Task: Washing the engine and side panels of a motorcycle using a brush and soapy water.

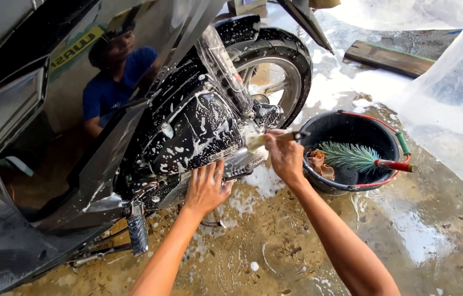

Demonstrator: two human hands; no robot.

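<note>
My left hand [205,189] lies flat, fingers spread, palm pressed against the lower edge of the soapy black engine casing [196,134] of the motorcycle [105,109]; it grips nothing. My right hand [284,156] is closed around the handle of a small paintbrush [272,138], held just beside and slightly above the left hand. The brush runs roughly level, with its pale bristles pointing toward the casing and touching the foam-covered metal at the casing's rear end. The two hands are near each other but do not touch. Directly above the right hand stands the rear wheel [278,66], its tyre streaked with suds. Just beyond the right hand, on its outer side, sits a black bucket [352,129] with a red wire handle and a green grip; the bucket rests on the ground. Inside it I see a long-bristled green brush with a red handle [360,158], its handle resting over the rim, and a brown cloth [319,163] against the near wall. Below and outboard of the left hand a ribbed footpeg [137,233] projects from the frame. Under both forearms the ground [275,246] is wet and muddy, with patches of white foam. Beyond the bucket, well apart from either hand, a wooden plank [387,57] lies flat.
</note>
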